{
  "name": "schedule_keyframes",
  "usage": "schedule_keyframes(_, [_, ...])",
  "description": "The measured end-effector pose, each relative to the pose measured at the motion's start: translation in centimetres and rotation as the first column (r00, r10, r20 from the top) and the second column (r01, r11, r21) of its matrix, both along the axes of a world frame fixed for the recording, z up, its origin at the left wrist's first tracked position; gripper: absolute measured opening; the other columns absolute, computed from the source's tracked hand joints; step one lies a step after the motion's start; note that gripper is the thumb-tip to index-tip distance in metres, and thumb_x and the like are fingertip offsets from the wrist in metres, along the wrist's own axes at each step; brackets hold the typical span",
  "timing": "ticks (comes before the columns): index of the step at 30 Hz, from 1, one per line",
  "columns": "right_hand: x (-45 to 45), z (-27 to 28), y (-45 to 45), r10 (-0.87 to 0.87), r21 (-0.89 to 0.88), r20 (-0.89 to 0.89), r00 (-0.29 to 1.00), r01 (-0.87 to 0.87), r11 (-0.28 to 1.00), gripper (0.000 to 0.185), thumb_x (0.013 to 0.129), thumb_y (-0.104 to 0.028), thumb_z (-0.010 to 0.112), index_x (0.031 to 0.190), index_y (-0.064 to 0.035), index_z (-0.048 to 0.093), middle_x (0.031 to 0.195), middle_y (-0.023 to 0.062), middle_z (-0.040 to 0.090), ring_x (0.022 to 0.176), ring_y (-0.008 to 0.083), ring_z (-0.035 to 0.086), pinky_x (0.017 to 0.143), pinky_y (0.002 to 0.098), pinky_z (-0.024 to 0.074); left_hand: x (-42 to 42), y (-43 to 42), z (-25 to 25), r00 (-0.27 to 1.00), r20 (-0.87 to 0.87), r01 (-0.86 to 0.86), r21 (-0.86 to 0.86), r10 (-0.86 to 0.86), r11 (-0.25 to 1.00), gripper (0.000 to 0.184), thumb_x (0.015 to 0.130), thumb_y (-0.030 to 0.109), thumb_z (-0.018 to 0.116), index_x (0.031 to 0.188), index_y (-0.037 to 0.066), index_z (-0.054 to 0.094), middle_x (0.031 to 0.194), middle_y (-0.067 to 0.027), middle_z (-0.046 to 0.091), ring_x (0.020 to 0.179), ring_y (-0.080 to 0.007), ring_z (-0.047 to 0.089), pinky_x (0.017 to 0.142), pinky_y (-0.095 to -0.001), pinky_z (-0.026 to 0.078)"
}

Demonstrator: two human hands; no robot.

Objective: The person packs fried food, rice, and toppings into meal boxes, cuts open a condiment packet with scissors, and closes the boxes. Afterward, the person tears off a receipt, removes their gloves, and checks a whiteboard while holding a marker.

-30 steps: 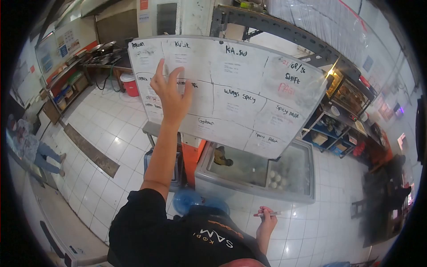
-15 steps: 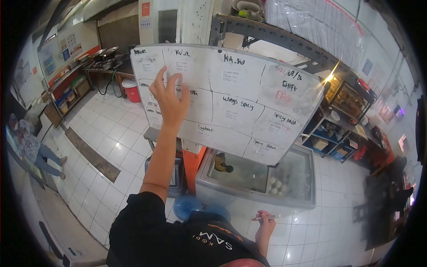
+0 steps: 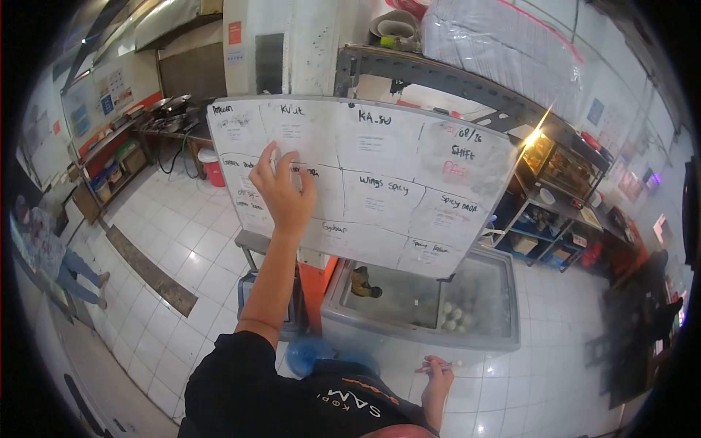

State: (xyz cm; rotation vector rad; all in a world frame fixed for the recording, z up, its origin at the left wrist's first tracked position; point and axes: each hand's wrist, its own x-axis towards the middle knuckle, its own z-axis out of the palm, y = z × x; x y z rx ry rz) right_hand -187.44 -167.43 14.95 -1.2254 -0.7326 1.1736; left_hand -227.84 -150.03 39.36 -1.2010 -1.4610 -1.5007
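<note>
My left hand [image 3: 286,193] is raised in front of a whiteboard [image 3: 376,164], over its upper left part. Its fingers are spread and curved with nothing between them, and the fingertips sit just below a small label [image 3: 292,134] under the "Kulit" heading. I cannot tell whether they touch the board. Black lines split the board into sections with handwritten headings and small printed labels. Low at my right side, my right hand [image 3: 437,376] is closed around a thin pen [image 3: 447,364] lying roughly level.
Below the board stands a chest freezer [image 3: 420,339] with a glass top and items inside. A lit display cabinet [image 3: 562,164] is at the right. Cookware fills a counter [image 3: 171,124] at the left. Another person [image 3: 55,248] stands at the far left. A red bucket [image 3: 212,169] is on the floor.
The view has tilted up, so the board and freezer appear lower in the picture. My left hand has come down slightly along the board. My right hand keeps its hold on the pen.
</note>
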Motion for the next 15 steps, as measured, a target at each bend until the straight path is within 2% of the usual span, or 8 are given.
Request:
schedule_keyframes(3, [1.1, -2.1, 0.3, -0.013, 0.028, 0.003, 1.000, 0.013, 1.000, 0.019, 0.090, -0.009, 0.059, 0.101, 0.0061, 0.063, 0.096, 0.0155, 0.067, 0.082, 0.0186, 0.063, 0.076, 0.0304, 0.0514, 0.6, -0.1, 0.4, 1.000, 0.000, 0.006, 0.004, -0.006, 1.000, 0.031, 0.075, 0.005, 0.063, 0.106, 0.006, 0.063, 0.134, -0.0143, 0.045, 0.113, -0.0377, 0.037, 0.095, -0.0473, 0.036])
schedule_keyframes(7, [0.7, -1.2, 0.2, -0.042, 0.020, -0.034, 0.999, 0.042, 0.999, 0.020, 0.090, -0.009, 0.059, 0.101, 0.0061, 0.064, 0.095, 0.0155, 0.068, 0.082, 0.0182, 0.063, 0.075, 0.0302, 0.0516, 1.9, 0.2, 0.4, 0.998, 0.003, 0.061, 0.013, -0.061, 0.998, 0.031, 0.074, 0.005, 0.064, 0.105, 0.006, 0.063, 0.133, -0.0126, 0.047, 0.113, -0.0363, 0.038, 0.094, -0.0454, 0.036])
schedule_keyframes(9, [0.8, -1.9, 0.4, -0.080, 0.063, -0.009, 0.997, 0.080, 0.995, 0.016, 0.089, -0.004, 0.058, 0.097, 0.0092, 0.063, 0.091, 0.0162, 0.066, 0.074, 0.0180, 0.061, 0.062, 0.0330, 0.0556, 2.8, 0.4, 0.3, 0.980, -0.071, 0.190, 0.015, -0.188, 0.982, 0.031, 0.073, 0.005, 0.065, 0.104, 0.007, 0.064, 0.128, -0.0102, 0.052, 0.110, -0.0340, 0.043, 0.094, -0.0437, 0.037])
schedule_keyframes(10, [0.7, -1.6, 0.3, -0.081, 0.062, -0.009, 0.997, 0.082, 0.995, 0.016, 0.089, -0.004, 0.058, 0.097, 0.0092, 0.063, 0.091, 0.0162, 0.066, 0.074, 0.0180, 0.061, 0.062, 0.0330, 0.0556, 3.2, 0.5, 0.5, 0.979, -0.071, 0.192, 0.014, -0.190, 0.981, 0.031, 0.073, 0.005, 0.065, 0.104, 0.007, 0.064, 0.128, -0.0102, 0.052, 0.110, -0.0340, 0.043, 0.094, -0.0437, 0.037])
schedule_keyframes(12, [0.6, -0.8, 0.0, -0.028, 0.039, -0.020, 0.999, 0.029, 0.999, 0.019, 0.090, -0.008, 0.059, 0.101, 0.0059, 0.064, 0.095, 0.0154, 0.068, 0.081, 0.0183, 0.063, 0.072, 0.0309, 0.0532, 4.3, 0.5, 1.3, 0.953, -0.126, 0.280, 0.023, -0.275, 0.960, 0.033, 0.073, 0.005, 0.066, 0.105, 0.008, 0.064, 0.123, -0.0084, 0.055, 0.107, -0.0325, 0.045, 0.092, -0.0430, 0.038])
schedule_keyframes(15, [0.8, -1.5, 0.0, -0.034, 0.027, -0.051, 0.998, 0.035, 0.999, 0.018, 0.090, -0.008, 0.059, 0.101, 0.0058, 0.064, 0.095, 0.0159, 0.067, 0.080, 0.0185, 0.062, 0.068, 0.0328, 0.0555, 5.9, 0.6, 3.0, 0.947, -0.185, 0.276, 0.057, -0.261, 0.959, 0.036, 0.073, 0.005, 0.068, 0.109, 0.008, 0.065, 0.111, -0.0066, 0.059, 0.103, -0.0291, 0.045, 0.091, -0.0404, 0.039])
